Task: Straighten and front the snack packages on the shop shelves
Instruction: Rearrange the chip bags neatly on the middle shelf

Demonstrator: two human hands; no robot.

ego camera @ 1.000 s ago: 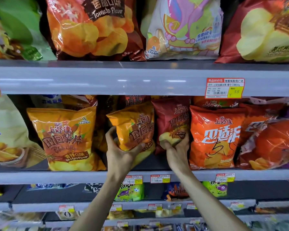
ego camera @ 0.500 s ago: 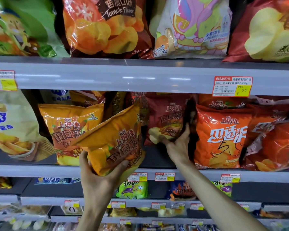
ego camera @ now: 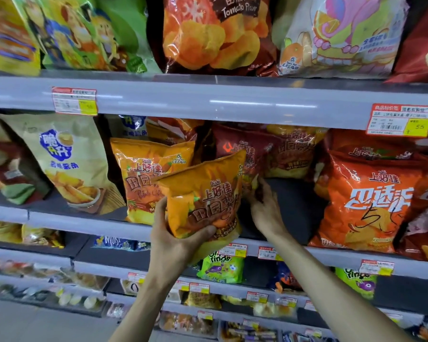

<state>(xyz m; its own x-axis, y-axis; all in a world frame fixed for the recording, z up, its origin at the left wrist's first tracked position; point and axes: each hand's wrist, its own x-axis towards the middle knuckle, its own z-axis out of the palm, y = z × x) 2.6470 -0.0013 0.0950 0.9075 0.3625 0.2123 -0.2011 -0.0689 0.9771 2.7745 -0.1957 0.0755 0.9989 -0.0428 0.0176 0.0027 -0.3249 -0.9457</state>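
Holding an orange chip bag [ego camera: 205, 196] by its lower end, the left hand [ego camera: 176, 243] has its grip closed on the package: the thumb crosses the front near the bottom seam and the fingers wrap behind the left edge. The bag is lifted clear of the middle shelf [ego camera: 84, 225], tilted with its top leaning right, and hangs in front of the shelf's front rail. The right hand [ego camera: 267, 208] reaches into the dark gap just right of the held bag; its fingers curl around the lower edge of a dark red chip bag [ego camera: 247, 154] standing farther back, though whether that grip is fully closed cannot be told, since the orange bag hides part of it.

On the middle shelf, a second orange bag [ego camera: 143, 174] of the same design stands upright just behind and left of the held one, partly overlapped by it. A pale cream bag [ego camera: 72, 159] leans further left. To the right of the gap stands a red-orange bag [ego camera: 366, 198] with black pen marks on its front. On the upper shelf [ego camera: 208, 99] rest a tomato-flavour bag [ego camera: 215, 33], a green bag [ego camera: 89, 33] and a pastel bag [ego camera: 341, 35]. A price tag [ego camera: 402, 120] is fixed to the upper rail at right
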